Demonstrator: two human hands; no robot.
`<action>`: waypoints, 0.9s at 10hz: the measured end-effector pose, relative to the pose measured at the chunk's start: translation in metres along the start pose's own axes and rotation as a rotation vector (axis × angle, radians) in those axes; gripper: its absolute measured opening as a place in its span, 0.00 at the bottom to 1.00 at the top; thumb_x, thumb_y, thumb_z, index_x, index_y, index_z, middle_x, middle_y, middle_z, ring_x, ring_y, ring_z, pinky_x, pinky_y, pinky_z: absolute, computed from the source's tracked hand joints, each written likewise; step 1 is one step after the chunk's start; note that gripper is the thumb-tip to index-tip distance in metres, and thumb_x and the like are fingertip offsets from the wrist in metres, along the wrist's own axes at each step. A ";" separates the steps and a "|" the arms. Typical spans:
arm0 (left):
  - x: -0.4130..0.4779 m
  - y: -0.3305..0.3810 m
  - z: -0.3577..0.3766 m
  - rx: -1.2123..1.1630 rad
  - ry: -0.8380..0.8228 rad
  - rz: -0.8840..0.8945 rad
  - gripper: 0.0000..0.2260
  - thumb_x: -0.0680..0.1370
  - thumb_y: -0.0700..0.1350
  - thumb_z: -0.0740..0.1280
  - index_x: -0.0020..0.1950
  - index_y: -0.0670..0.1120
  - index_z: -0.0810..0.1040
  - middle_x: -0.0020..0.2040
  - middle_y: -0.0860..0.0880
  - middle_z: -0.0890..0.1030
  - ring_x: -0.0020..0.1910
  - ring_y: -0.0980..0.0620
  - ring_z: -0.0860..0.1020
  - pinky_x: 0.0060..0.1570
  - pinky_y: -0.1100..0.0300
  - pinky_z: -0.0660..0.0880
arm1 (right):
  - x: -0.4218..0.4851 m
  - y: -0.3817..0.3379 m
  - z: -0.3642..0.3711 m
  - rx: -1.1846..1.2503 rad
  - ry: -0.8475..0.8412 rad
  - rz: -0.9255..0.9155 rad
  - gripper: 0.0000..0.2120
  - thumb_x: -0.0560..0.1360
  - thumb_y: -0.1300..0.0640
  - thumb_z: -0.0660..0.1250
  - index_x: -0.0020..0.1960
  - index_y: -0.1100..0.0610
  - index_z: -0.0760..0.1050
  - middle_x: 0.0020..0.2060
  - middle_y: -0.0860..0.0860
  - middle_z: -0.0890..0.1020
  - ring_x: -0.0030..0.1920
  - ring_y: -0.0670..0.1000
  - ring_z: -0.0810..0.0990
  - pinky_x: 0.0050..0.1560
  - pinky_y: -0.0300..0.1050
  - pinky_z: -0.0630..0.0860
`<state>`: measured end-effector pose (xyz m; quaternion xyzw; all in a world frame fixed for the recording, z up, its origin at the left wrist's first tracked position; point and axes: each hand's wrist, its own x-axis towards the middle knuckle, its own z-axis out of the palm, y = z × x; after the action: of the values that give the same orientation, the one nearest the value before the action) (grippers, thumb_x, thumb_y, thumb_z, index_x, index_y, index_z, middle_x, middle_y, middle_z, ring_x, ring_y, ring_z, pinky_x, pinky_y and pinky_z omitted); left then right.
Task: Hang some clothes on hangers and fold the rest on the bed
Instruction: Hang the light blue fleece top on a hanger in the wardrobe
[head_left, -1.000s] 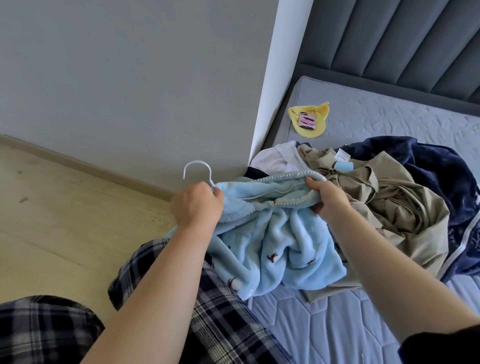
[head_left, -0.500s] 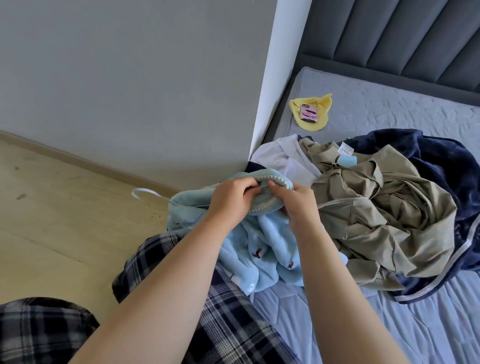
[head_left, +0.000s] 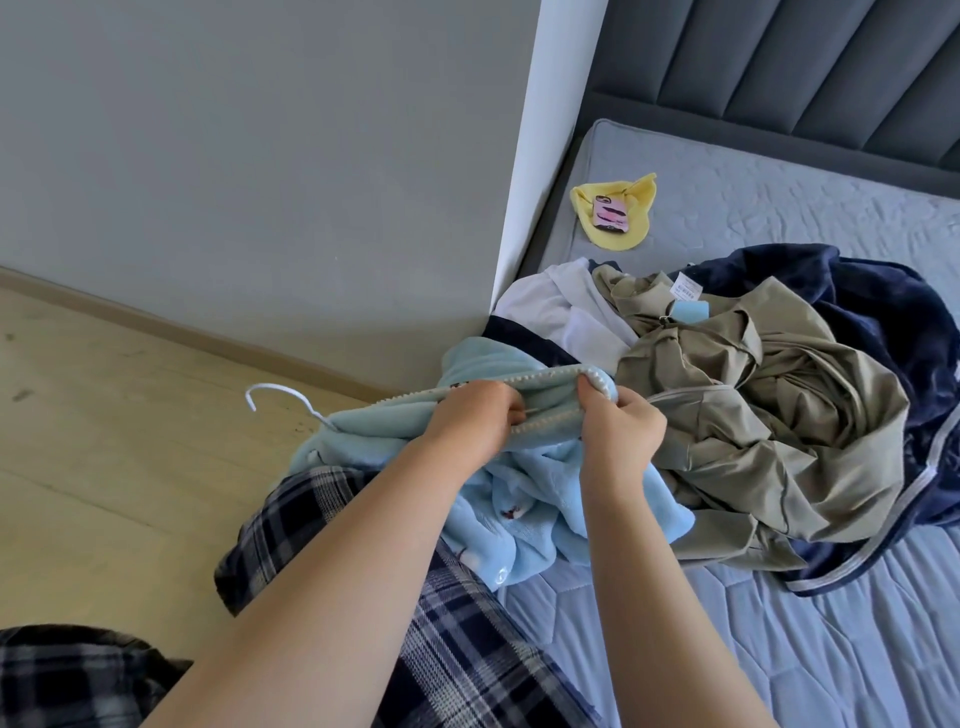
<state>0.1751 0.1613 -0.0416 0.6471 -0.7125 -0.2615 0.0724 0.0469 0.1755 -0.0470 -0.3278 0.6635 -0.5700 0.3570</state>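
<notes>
Fleece (head_left: 524, 499), pale blue with a beaded trim, is bunched at the bed's near-left corner, partly over the person's plaid-trousered knee (head_left: 457, 649) and partly on the bed (head_left: 779, 649). Both hands sit close together at its upper trimmed edge. The left hand (head_left: 475, 421) is closed, pinching the trim between thumb and fingers; the right hand (head_left: 621, 434) is closed too, gripping the trim just beside it, thumb on top. The cloth hangs down beneath both hands.

A white hanger (head_left: 283, 397) pokes its hook out of the fleece to the left of the left hand, over the wood floor (head_left: 104, 467); the rest of it is hidden inside the cloth.

Just right of the right hand lies a heap of clothes: a khaki garment (head_left: 769, 415) on top, a navy one (head_left: 883, 322) under and behind it, a white piece (head_left: 561, 306) at the heap's left. Farther back, well apart, a phone (head_left: 609, 214) rests on a yellow cloth (head_left: 623, 239) near the headboard (head_left: 779, 67).
</notes>
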 end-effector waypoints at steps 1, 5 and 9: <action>0.003 -0.003 -0.005 -0.007 -0.011 -0.031 0.11 0.81 0.46 0.59 0.56 0.47 0.80 0.53 0.46 0.81 0.52 0.45 0.77 0.53 0.55 0.72 | -0.007 -0.009 0.003 -0.036 -0.047 -0.092 0.25 0.72 0.57 0.69 0.26 0.53 0.56 0.21 0.44 0.57 0.28 0.47 0.56 0.28 0.40 0.57; -0.012 -0.020 -0.005 -0.031 -0.024 0.117 0.09 0.83 0.48 0.56 0.47 0.48 0.73 0.50 0.44 0.80 0.43 0.51 0.72 0.44 0.60 0.66 | 0.033 -0.063 0.003 -0.105 0.039 -0.296 0.23 0.76 0.55 0.65 0.27 0.53 0.58 0.23 0.48 0.60 0.26 0.46 0.57 0.28 0.40 0.57; -0.025 -0.035 0.001 -0.011 0.062 0.117 0.15 0.80 0.48 0.57 0.33 0.49 0.69 0.32 0.52 0.73 0.33 0.53 0.71 0.30 0.57 0.62 | 0.047 0.011 0.009 0.066 -0.507 0.206 0.16 0.77 0.49 0.58 0.46 0.58 0.80 0.43 0.55 0.84 0.54 0.58 0.79 0.61 0.56 0.74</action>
<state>0.2091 0.1846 -0.0532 0.6117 -0.7450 -0.2407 0.1130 0.0293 0.1328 -0.0636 -0.3790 0.5637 -0.4518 0.5783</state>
